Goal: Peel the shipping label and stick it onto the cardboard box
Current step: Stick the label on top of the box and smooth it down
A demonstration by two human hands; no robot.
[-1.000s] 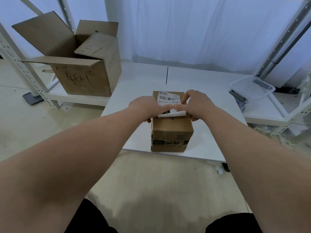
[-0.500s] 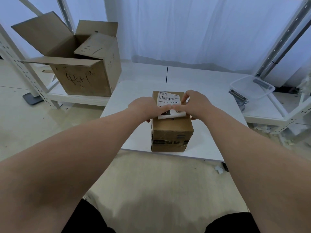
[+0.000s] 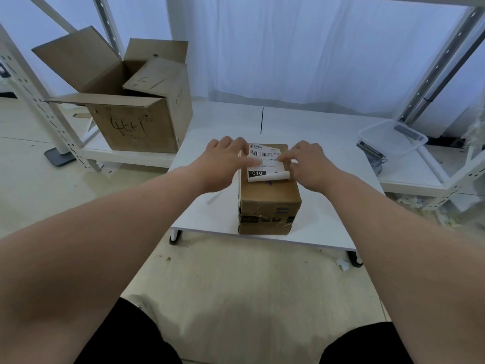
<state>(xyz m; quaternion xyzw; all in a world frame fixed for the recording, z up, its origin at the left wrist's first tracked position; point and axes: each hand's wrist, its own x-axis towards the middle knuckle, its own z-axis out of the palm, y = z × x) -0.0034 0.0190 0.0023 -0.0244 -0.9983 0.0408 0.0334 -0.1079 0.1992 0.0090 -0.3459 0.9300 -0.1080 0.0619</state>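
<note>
Cardboard box, left hand flat on label, right hand pressing

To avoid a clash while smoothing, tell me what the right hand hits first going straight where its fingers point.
Probably the left hand, whose fingertip presses the label just left of the right hand fingers; only bare label lies between.

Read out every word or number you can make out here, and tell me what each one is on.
"010": white on a black block, on the shipping label atop the cardboard box.
"0-L30-5": part of the line under the label's barcode; the rest is covered.
Label's top logo and small print: too small to read.
Dark print on the box's front tape: blurred.
Handwritten scrawl on the open carton: not legible.
</note>
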